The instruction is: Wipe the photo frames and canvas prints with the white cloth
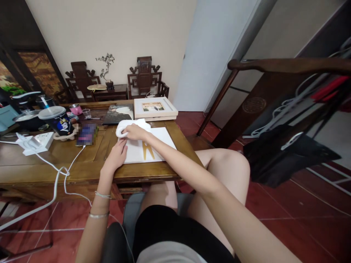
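A flat white board (164, 140) with a golden two-legged shape (148, 150) on it lies near the table's front edge. My right hand (135, 132) reaches across to its far left corner, fingers closed on a bunched white cloth (123, 128). The cloth rests on the board's upper left part, and some of it spreads behind the hand. My left hand (116, 155) lies along the board's left edge with its fingers stretched toward the cloth, close to my right hand's fingertips. Whether it presses on the board or only touches it, I cannot tell.
Behind the board sit a framed picture (167, 106) and a dark panel (118, 114). To the left are a charging phone (87, 135), a lidded cup (59, 122), a power strip (41, 142) and white cables. A wooden chair (255, 104) stands at right.
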Demonstrator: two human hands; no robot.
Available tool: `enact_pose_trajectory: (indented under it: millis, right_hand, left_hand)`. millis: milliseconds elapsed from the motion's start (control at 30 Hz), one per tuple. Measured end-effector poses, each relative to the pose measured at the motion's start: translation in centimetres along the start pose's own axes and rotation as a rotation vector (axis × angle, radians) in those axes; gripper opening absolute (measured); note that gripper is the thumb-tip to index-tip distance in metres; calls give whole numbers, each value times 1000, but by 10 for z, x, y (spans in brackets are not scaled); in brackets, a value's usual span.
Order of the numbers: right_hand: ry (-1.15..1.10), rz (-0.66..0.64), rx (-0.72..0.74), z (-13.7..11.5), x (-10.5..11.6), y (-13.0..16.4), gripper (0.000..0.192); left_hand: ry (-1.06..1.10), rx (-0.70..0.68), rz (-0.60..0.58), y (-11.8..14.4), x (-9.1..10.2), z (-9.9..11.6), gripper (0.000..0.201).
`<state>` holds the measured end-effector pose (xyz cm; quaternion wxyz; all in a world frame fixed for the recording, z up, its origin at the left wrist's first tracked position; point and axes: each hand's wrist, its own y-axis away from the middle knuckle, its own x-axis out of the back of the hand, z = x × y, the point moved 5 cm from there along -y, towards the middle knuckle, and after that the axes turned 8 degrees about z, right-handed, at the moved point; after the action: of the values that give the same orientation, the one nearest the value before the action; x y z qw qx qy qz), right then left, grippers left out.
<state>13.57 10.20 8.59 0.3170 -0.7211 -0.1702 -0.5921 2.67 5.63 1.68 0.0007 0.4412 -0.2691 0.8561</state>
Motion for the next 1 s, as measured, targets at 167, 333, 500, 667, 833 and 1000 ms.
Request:
enact_pose_trajectory:
  millis: [167,333,500,667,833,1000]
  right_hand:
    - [-130,27,-123,50,9,31,41]
    - [-141,95,-241,105,16,87,54]
    - [-142,77,-106,77,21,157,58]
    - [-186,30,-8,29,38,208,59]
    - [-179,41,1,44,32,194,59]
    - [-126,60,-67,85,11,132,50]
  left_hand:
    - [-5,26,-21,1,-3,-4,50]
    - [-16,36,-32,3,-2,-3,54]
    - [1,54,-44,5,-2,1,57]
    - [-10,32,-38,4,-4,-2,54]
    - [-44,17,-67,4,-4,-2,57]
    - [-38,16,-52,3,-2,-1,55]
